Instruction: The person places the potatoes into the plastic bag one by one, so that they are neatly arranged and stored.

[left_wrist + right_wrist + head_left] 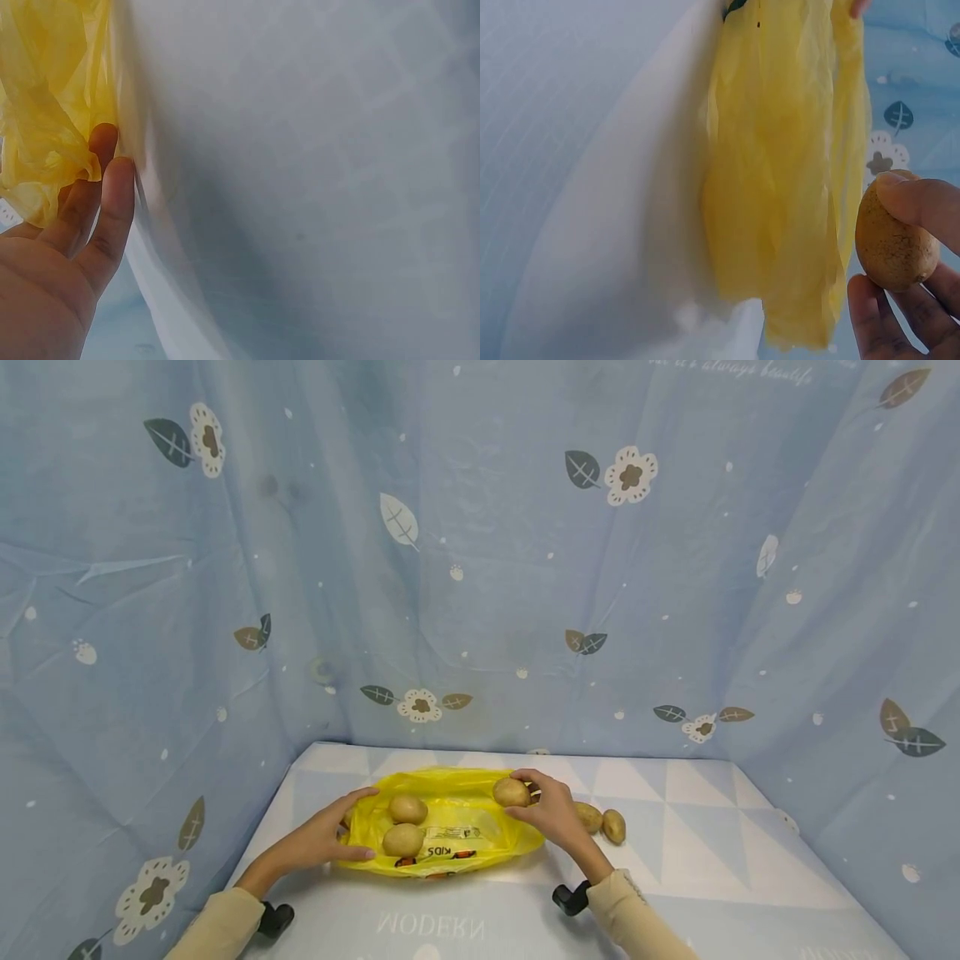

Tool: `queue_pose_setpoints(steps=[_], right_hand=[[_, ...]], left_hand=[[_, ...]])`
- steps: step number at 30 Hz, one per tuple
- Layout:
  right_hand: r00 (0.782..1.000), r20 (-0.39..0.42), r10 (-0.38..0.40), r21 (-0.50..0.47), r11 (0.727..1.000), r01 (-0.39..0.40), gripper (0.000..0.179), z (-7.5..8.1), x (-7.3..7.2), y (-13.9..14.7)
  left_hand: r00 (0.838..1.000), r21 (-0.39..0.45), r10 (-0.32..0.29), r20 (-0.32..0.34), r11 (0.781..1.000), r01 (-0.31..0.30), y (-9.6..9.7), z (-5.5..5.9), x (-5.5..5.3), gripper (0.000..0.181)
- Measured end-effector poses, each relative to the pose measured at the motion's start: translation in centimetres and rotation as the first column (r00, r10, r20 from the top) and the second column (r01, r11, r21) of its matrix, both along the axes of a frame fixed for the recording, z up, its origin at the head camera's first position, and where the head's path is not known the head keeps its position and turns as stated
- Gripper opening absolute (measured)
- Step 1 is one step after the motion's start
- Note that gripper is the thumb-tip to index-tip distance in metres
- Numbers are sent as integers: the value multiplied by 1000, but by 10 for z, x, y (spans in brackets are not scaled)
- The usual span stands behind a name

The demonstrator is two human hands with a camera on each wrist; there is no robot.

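Note:
A yellow plastic bag [480, 839] lies on the table with its mouth spread wide. Two potatoes, one farther [408, 809] and one nearer [402, 840], rest in its left part. My left hand [318, 837] grips the bag's left end, thumb at the near edge and fingers at the far one; crumpled plastic [49, 142] sits against the fingers in the left wrist view. Over the bag's right end, my right hand [551, 810] pinches another potato [896, 232] between thumb and fingers. In the right wrist view this potato is just beside the bag's side [780, 172].
To the right of the bag two more potatoes, one partly behind the right hand [588, 817] and a smaller one [614, 827], lie on the patterned tablecloth [697, 827]. Blue printed curtains [495, 593] enclose the table at the back and both sides.

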State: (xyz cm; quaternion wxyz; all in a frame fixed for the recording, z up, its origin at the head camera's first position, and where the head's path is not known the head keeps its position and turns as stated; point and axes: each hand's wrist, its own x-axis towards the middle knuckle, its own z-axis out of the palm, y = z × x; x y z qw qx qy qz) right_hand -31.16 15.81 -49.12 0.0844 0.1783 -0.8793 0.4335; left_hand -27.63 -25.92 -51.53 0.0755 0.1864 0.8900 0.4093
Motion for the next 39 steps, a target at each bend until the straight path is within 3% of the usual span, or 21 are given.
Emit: queue_pose_setpoints(steps=[10, 22, 39], right_hand=[[998, -14, 64, 30, 998, -64, 50, -7, -3, -18], [997, 1, 81, 38, 996, -81, 50, -19, -7, -40], [990, 17, 141, 57, 988, -142, 51, -23, -11, -77]], left_hand=[[1000, -10, -14, -17, 1000, 14, -1, -1, -1, 96], [1000, -14, -2, 5, 1000, 2, 1, 2, 0, 97], [1000, -9, -8, 0, 1000, 8, 2, 2, -1, 96]])
